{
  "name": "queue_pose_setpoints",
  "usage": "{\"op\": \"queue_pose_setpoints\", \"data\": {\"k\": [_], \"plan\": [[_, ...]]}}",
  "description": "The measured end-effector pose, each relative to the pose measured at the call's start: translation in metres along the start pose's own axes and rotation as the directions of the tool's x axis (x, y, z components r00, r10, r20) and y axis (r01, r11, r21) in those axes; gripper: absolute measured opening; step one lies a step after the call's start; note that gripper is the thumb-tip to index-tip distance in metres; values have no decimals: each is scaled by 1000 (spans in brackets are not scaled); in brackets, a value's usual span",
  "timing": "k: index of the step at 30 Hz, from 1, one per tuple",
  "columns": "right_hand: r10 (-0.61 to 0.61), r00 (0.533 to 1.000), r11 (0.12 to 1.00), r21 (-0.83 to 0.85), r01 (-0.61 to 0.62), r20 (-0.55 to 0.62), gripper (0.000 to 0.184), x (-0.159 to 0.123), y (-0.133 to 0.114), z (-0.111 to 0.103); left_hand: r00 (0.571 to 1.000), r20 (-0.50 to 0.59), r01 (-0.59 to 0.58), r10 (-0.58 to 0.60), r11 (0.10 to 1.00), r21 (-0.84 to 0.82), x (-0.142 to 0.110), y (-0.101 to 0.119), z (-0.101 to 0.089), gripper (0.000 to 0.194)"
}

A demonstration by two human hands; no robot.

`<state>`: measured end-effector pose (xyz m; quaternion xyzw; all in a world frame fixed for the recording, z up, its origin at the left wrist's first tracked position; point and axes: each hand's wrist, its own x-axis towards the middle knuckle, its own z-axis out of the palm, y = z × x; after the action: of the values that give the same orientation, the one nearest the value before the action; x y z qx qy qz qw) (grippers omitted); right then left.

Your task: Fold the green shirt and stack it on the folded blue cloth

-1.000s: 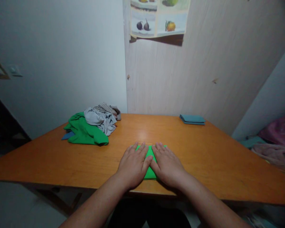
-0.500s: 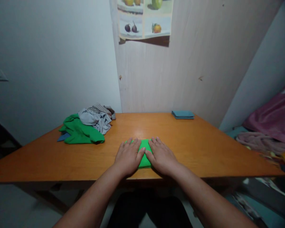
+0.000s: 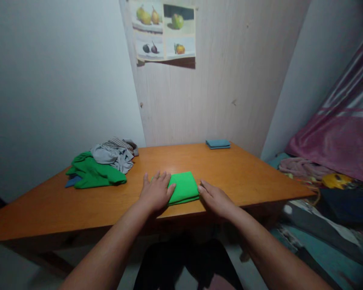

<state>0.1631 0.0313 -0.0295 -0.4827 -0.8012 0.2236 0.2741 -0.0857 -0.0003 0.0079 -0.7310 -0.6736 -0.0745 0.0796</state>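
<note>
A bright green cloth [image 3: 184,187], folded into a flat rectangle of several layers, lies near the front edge of the wooden table. My left hand [image 3: 157,192] rests flat over its left part, fingers spread and pointing away from me. At the cloth's right edge is my right hand [image 3: 216,198], turned partly on its side. Its thumb and fingertips come right up to that edge, with the fingers extended and no cloth visibly gripped between them. The left end of the cloth is hidden under my left hand.
A crumpled heap on the table's left holds a green garment [image 3: 95,173], a grey garment [image 3: 116,157] and a striped piece. A folded blue cloth [image 3: 218,144] lies at the back right. Beyond the wooden table [image 3: 245,173], a pink curtain [image 3: 335,145] hangs at right.
My right hand has slid off the top of the folded green cloth to its right edge, uncovering that side. My left hand stays on the left part. The camera has turned rightward.
</note>
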Motion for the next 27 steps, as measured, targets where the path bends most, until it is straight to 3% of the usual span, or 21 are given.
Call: {"op": "queue_pose_setpoints", "data": {"k": [3,7,17,27], "plan": [[37,991,989,149,-18,-127,63,-4,20,-2,999,-37,-29,30,999,44,5,6,-13,62],[47,983,966,257,0,-177,60,-7,28,-2,990,-109,-93,94,996,15,13,19,-23,62],[40,977,941,336,33,-208,53,-13,19,-2,991,-1,-132,132,990,-54,13,23,15,66],[-53,977,948,296,115,-208,50,5,1,-2,992,-12,-122,122,992,-6,12,23,14,66]]}}
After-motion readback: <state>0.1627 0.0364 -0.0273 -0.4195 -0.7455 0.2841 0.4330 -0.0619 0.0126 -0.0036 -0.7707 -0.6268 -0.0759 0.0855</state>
